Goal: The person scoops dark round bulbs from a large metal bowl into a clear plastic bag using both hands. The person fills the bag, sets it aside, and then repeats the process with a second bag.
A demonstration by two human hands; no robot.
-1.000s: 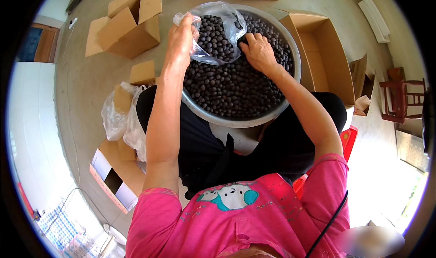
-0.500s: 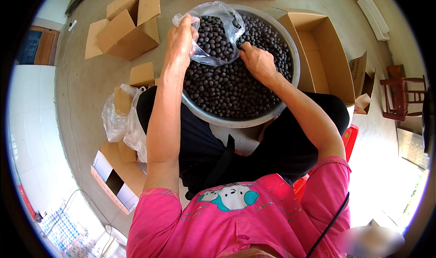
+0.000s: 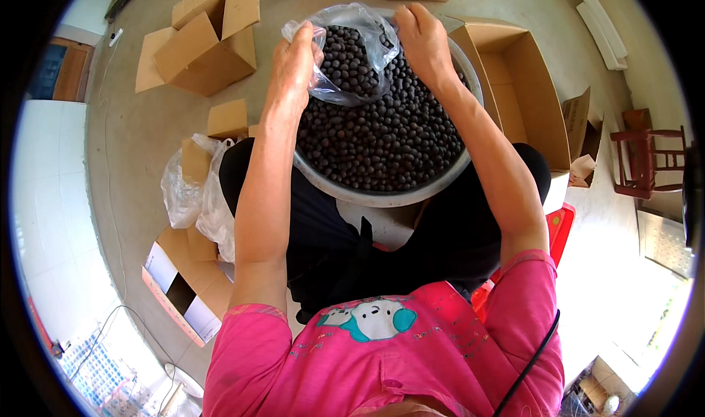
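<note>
A clear plastic bag (image 3: 345, 96) gapes open over a wide metal basin (image 3: 352, 194). Both the bag and the basin hold many small, dark, round balls (image 3: 382, 149), like nuts or dried fruit; their exact kind I cannot tell. My left hand (image 3: 295, 63) is closed on the bag's left rim, thumb up. At the bag's upper right edge, my right hand (image 3: 426, 41) has its fingers curled and pinched against the plastic. Its fingertips are partly hidden.
The basin stands before my knees. An open carton (image 3: 532, 86) stands close on its right, another carton (image 3: 198, 53) at the far left. Crumpled plastic bags (image 3: 183, 189) lie by my left knee, near a carton (image 3: 187, 288). A small wooden chair (image 3: 642, 160) is far right.
My right hand has risen from the bag's lower right side, low over the balls, to its upper right rim. The left hand keeps its hold, almost unmoved.
</note>
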